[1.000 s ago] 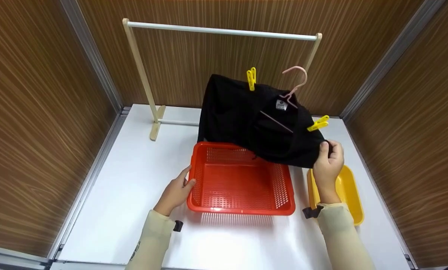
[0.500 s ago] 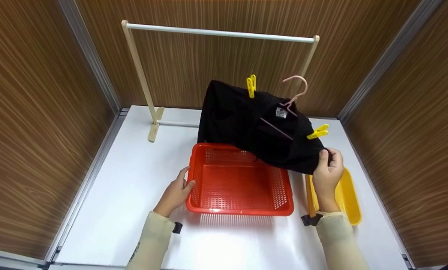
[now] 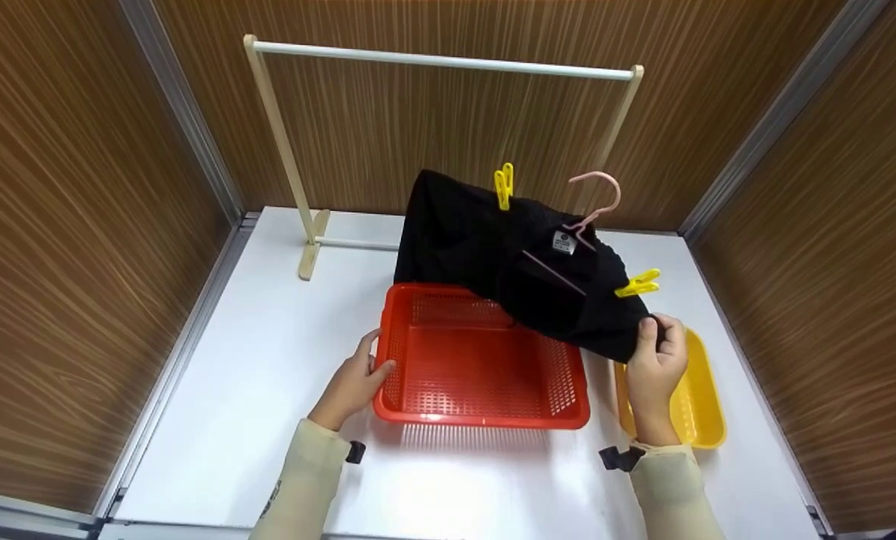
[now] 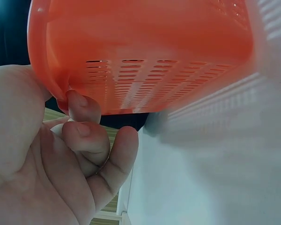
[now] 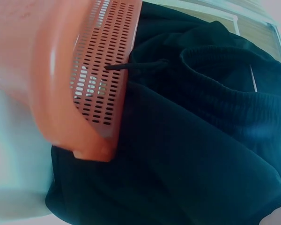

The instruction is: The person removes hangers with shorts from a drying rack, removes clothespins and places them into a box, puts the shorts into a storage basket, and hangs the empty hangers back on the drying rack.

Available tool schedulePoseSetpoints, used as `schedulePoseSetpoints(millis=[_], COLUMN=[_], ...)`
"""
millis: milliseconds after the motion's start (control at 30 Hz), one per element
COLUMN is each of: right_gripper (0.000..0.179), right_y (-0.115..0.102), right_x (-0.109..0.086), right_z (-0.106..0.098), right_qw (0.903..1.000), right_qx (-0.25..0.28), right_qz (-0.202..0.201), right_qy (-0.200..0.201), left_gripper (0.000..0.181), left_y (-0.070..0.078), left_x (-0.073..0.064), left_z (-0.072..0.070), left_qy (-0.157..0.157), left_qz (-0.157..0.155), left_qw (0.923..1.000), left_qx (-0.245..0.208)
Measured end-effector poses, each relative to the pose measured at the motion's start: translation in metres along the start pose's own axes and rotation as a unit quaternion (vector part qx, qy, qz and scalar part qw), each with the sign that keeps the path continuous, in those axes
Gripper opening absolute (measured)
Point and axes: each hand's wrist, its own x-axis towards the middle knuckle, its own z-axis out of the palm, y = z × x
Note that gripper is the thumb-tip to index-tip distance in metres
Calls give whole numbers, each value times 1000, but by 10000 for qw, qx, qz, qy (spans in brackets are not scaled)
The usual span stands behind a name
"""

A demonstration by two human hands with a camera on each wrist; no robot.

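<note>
Pinching the edge of the black drawstring garment [image 3: 455, 232] between thumb and fingers, the right hand [image 3: 656, 379] is above the yellow bin [image 3: 701, 394]. The left hand [image 3: 349, 390] holds the near-left rim of the red basket [image 3: 482, 422], thumb over the rim. The garment overlaps the basket's far-right corner, with a pink hanger [image 3: 617, 199] inside its waist opening and two yellow clothespins [image 3: 503, 189] on it. Behind them, a clothes rack [image 3: 444, 61] stands on the white surface [image 3: 268, 352].
</note>
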Motion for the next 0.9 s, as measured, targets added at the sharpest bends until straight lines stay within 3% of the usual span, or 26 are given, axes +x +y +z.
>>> schedulePoseSetpoints(millis=[433,667,900], right_gripper=[12,13,10], right_y=[1,1,-2], right_x=[-23,-30,-43], right_z=[-4,-8,-12], right_qw=[9980,9995,9994], right_qx=[564,290,207], right_qz=[294,57,78], right_qy=[-14,-94,-281], left_gripper=[72,70,71], left_y=[-2,0,0], left_x=[2,3,5], left_z=[1,1,2], left_qy=[146,154,155], left_qz=[5,-9,45], left_qw=[9994,9995,9997], left_qx=[310,258,202])
